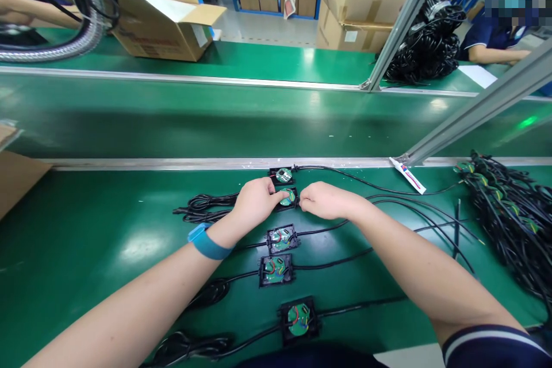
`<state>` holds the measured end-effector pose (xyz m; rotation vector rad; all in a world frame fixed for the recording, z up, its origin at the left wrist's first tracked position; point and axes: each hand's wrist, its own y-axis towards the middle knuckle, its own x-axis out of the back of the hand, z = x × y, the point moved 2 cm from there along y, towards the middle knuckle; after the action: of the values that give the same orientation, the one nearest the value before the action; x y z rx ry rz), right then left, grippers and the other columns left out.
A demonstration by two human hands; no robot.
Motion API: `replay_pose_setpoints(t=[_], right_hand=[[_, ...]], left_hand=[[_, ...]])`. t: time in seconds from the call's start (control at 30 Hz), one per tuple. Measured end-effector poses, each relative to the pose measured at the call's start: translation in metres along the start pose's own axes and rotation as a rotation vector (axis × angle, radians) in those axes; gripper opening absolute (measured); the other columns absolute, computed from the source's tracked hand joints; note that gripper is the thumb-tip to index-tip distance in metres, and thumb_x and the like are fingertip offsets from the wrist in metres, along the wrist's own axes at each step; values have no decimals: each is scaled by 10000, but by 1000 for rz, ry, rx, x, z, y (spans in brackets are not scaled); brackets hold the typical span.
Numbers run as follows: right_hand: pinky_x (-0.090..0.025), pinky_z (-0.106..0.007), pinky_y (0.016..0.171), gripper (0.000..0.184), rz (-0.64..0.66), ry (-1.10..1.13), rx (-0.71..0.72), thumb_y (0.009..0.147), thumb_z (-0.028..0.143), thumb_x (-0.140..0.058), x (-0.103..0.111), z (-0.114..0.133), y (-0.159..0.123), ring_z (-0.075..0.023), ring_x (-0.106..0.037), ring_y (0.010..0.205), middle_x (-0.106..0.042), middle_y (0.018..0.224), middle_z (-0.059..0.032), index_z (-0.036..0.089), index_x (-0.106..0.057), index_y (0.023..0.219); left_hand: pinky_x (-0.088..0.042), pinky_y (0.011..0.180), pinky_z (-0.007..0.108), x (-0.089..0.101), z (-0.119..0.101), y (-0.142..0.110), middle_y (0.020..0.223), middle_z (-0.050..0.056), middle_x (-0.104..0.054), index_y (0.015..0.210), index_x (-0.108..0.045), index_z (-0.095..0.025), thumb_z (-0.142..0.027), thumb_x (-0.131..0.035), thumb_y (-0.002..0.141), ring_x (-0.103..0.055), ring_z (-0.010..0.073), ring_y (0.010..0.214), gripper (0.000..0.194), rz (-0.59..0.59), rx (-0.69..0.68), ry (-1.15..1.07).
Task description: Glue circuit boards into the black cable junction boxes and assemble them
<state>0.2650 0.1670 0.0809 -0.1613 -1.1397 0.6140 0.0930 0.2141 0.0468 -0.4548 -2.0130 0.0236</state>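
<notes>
My left hand (254, 201) is closed at the left edge of a small black plastic case, its thumb pressing on the green circuit board (288, 198) inside. At the same case's right end, my right hand (323, 200) pinches the black cable where it enters; the fingertips partly hide it. Just beyond lies another open case with a board (284, 175). Nearer to me are three more open cases in a column, holding a board (281, 238), a board (276, 269) and a round board (299, 319). Black cables run out from both sides of them.
Coiled black cords (202, 207) lie left of the cases. To the right are a white tube (407, 175) and a heap of black cables (513, 224). A metal post (470, 103) slants upward there. Across the belt stand a cardboard box (159, 29) and two people at work.
</notes>
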Motion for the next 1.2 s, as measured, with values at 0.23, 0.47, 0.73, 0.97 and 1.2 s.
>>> replay_pose_setpoints(t=[0.23, 0.47, 0.73, 0.97, 1.2], right_hand=[[-389, -238, 630, 294, 55, -8, -29, 893, 200, -464, -4, 1, 6, -173, -648, 741, -750, 850, -76, 164, -742, 807], [-421, -244, 597, 313, 61, 250, -174, 893, 267, -501, -16, -7, 19, -160, -631, 651, -710, 702, -60, 160, -705, 682], [-386, -205, 420, 307, 193, 746, -450, 913, 310, -624, -26, -1, 15, -77, -482, 411, -552, 524, 33, 152, -598, 651], [-403, -257, 621, 218, -24, 45, -229, 877, 237, -667, -10, 3, 18, -169, -641, 679, -676, 665, -40, 176, -654, 668], [-394, -268, 664, 201, -163, -370, 81, 916, 103, -524, -14, 3, 2, -175, -607, 784, -658, 989, -95, 141, -638, 1078]], left_hand=[[-331, 596, 281, -9, -1, 2, 722, 25, -658, 709, -541, -210, -449, -733, 782, -596, 201, 714, 316, 4, 10, 86], [-375, 626, 304, -19, -5, -4, 807, 66, -692, 790, -570, -209, -436, -690, 838, -647, 248, 809, 262, -38, 31, 163], [-399, 648, 305, -27, -2, -8, 823, 66, -689, 930, -529, -194, -387, -683, 860, -667, 249, 814, 257, -77, 49, 95], [-417, 670, 309, -28, -1, -7, 879, 81, -711, 1067, -492, -168, -348, -693, 867, -682, 256, 850, 337, -34, 32, 38], [-458, 717, 314, -29, -2, -9, 939, 101, -720, 1078, -522, -157, -343, -662, 894, -693, 267, 917, 296, -20, 26, 64]])
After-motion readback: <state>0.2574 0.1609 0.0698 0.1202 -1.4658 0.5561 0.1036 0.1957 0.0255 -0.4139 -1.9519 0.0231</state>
